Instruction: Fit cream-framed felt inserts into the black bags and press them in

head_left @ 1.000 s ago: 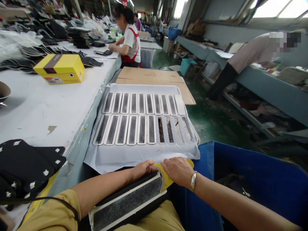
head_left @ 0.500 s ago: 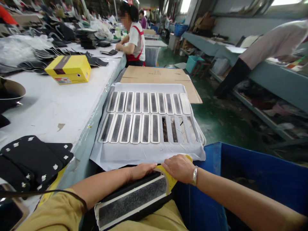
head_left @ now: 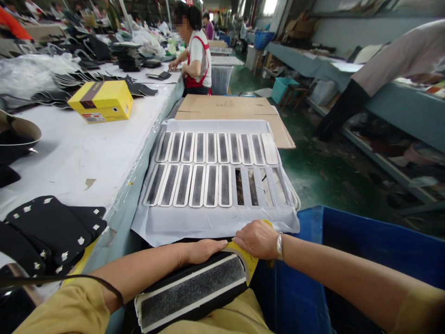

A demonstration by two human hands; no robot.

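Head view shows us both bare hands low in the centre of the frame: our left hand [head_left: 200, 251] lies flat, fingers together, on the far edge of a black pad with a grey, white-bordered strip [head_left: 190, 291] resting on the lap. Our right hand [head_left: 257, 240] presses down on a yellow curved sheet [head_left: 249, 264] at the pad's right end; we cannot tell whether its fingers pinch it. Just above, in mid frame, a white cloth [head_left: 163, 227] carries 2 rows of strips [head_left: 208, 167]. A blue bin [head_left: 361, 250] sits lower right, a yellow box [head_left: 102, 99] upper left on the white table [head_left: 79, 153].
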